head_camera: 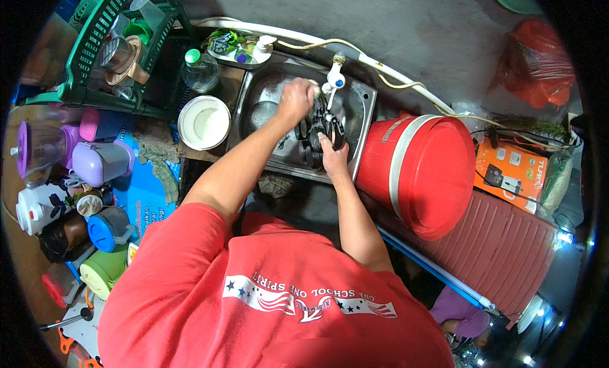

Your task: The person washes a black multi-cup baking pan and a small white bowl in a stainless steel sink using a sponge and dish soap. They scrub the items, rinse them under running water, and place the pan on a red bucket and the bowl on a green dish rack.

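In the stainless steel sink [257, 113], under a white faucet [336, 78], lies a bundle of black, glossy pieces [315, 130]. Their exact kind cannot be made out. My right hand [335, 159] grips the near right side of this black bundle, thumb on top. At its far end is my left hand [296, 101], fingers curled around a small pale thing [315, 88] that is mostly hidden and touches or nearly touches the black pieces. A white spout or thin stream of water comes down from the faucet toward the bundle.
Left of the sink stand a white bucket [183, 125] and a clear bottle with a green cap [200, 73]. A tray with a pump bottle [264, 47] sits behind. A large red bucket [376, 151] leans against the right side. A green plastic rack [71, 73] rises at far left.
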`<state>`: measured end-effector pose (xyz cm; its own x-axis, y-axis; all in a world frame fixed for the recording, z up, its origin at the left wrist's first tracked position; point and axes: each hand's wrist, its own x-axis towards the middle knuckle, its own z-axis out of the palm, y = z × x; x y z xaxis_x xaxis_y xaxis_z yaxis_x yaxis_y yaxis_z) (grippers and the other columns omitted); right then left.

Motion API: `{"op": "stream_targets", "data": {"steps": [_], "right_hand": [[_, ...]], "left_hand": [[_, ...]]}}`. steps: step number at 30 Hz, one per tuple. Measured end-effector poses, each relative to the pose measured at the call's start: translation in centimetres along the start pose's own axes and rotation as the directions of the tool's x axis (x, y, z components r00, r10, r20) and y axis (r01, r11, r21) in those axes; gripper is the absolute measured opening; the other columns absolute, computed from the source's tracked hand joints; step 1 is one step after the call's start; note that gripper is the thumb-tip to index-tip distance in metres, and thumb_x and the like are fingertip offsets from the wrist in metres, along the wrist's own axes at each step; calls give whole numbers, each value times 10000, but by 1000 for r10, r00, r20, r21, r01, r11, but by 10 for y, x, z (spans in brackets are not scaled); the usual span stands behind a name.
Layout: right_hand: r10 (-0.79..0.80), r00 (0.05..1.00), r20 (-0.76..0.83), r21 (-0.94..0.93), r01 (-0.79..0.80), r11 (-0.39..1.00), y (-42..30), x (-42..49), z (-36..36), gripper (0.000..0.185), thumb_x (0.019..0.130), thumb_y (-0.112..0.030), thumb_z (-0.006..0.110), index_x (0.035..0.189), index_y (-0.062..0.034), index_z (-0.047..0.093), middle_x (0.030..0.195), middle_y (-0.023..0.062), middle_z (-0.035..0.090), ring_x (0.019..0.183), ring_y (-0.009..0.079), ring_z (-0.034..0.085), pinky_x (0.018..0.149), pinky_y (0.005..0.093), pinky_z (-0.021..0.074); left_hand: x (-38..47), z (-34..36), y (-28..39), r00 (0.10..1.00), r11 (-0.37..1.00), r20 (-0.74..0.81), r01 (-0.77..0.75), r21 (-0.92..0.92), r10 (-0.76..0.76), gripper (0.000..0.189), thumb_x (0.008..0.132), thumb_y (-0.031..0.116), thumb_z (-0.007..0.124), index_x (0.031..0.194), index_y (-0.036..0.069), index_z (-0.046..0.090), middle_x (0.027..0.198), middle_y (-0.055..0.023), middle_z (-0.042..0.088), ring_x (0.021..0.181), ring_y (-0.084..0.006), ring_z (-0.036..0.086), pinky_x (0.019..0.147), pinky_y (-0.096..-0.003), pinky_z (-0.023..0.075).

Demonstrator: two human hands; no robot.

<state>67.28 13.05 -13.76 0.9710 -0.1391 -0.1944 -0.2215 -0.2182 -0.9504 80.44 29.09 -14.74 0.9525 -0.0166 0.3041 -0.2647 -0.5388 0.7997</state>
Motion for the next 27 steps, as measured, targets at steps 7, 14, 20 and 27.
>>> {"op": "stream_targets", "data": {"steps": [7, 14, 20, 27], "right_hand": [[50, 998, -28, 298, -40, 954, 5, -9, -4, 219, 906, -107, 703, 1100, -5, 697, 1033, 9, 703, 917, 109, 622, 848, 294, 483], [63, 997, 47, 241, -73, 968, 0, -10, -3, 346, 929, -81, 660, 1256, 23, 613, 1147, 27, 652, 1041, 127, 582, 941, 293, 448], [-19, 999, 32, 51, 17, 999, 0, -9, 3, 228, 913, -170, 691, 1053, 9, 673, 921, 35, 690, 816, 147, 614, 772, 331, 490], [-220, 968, 118, -256, 244, 935, -24, -9, 1, 195, 880, -152, 688, 884, 31, 622, 834, 166, 617, 811, 334, 604, 752, 399, 470]], "left_hand": [[-23, 29, -11, 984, 990, -175, -37, -140, 12, 207, 916, 181, 646, 804, 9, 625, 722, -199, 629, 656, -401, 624, 612, -479, 489], [-1, 39, -15, 928, 945, -196, 292, -149, -318, 312, 895, 258, 716, 715, 11, 652, 660, -185, 639, 599, -355, 626, 592, -437, 486], [-9, 16, 25, 968, 950, -159, 144, -278, -193, 308, 856, 262, 736, 681, 21, 657, 623, -147, 643, 532, -243, 614, 565, -398, 492], [31, -24, 7, 946, 930, 87, 286, 232, -313, 238, 767, 259, 629, 750, 43, 727, 758, -244, 684, 747, -409, 698, 731, -504, 578]]}}
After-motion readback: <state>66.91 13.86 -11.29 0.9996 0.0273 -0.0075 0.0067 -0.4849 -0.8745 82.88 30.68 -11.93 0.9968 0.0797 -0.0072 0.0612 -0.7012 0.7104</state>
